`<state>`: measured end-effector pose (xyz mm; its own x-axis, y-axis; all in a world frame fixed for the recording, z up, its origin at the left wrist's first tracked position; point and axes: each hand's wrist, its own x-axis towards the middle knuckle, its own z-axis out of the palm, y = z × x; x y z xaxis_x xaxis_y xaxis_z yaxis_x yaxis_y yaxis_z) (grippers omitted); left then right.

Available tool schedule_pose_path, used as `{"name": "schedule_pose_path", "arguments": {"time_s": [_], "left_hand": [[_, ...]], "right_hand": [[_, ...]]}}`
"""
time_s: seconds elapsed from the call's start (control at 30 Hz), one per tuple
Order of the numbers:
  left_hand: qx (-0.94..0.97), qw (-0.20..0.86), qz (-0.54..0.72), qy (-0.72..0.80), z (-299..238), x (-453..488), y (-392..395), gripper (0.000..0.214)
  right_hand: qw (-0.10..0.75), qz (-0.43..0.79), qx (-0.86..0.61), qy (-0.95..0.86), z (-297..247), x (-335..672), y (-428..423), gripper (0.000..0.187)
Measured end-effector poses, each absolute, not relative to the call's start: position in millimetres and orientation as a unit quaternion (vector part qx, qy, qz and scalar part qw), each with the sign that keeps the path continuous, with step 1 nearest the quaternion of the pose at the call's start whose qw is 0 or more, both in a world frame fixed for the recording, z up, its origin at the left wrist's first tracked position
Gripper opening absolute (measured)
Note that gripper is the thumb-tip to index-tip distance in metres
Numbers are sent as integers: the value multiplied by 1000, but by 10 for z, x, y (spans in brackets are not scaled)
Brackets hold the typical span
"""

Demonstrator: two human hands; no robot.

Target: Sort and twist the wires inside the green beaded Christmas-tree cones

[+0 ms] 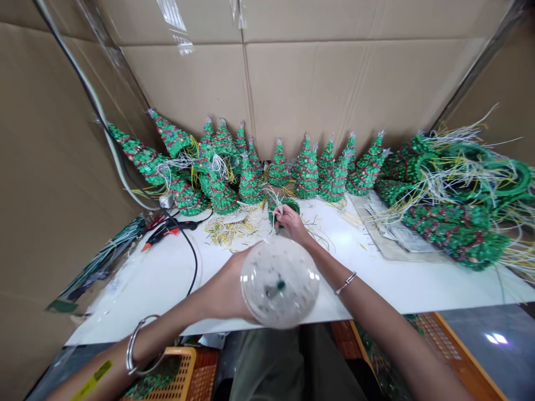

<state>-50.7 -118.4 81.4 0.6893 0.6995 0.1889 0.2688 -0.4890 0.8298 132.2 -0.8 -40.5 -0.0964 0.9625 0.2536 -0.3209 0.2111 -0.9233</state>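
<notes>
My left hand [234,289] is closed around the side of a clear, round plastic piece [280,284] close to the camera. Dark specks and a green spot show on it, and it hides most of my left fingers. Further off, my right hand [290,220] pinches a bunch of thin white wires [273,201]. Just behind those fingers is a small green tinsel tree [292,205], seen end-on and partly covered by the hand.
Several tinsel Christmas trees [279,164] stand along the cardboard wall [305,83]. More trees lie among tangled wires [455,167] at right. Wire clippings [228,229] and a black-and-orange glue gun [169,233] are at left. Orange baskets [188,370] sit below the white table [388,287].
</notes>
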Motion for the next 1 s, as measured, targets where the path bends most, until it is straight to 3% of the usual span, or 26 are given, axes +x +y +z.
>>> {"name": "schedule_pose_path", "arguments": {"time_s": [0.2, 0.5, 0.7, 0.83, 0.93, 1.0], "left_hand": [[783, 394, 304, 372, 569, -794, -576, 88], [742, 427, 324, 403, 161, -1145, -193, 78], [708, 474, 335, 402, 45, -1226, -202, 76], [703, 493, 338, 386, -2, -1258, -221, 76], [713, 482, 340, 379, -22, -1255, -226, 79], [718, 476, 349, 368, -28, -1237, -231, 81]], "right_hand": [[588, 501, -360, -523, -298, 1320, -59, 19], [637, 417, -417, -497, -212, 1468, -27, 29], [585, 211, -434, -651, 190, 1571, -237, 26], [557, 92, -385, -730, 647, 1550, -552, 45], [565, 127, -350, -736, 913, 1414, -714, 31], [497, 191, -361, -765, 986, 1238, -717, 28]]}}
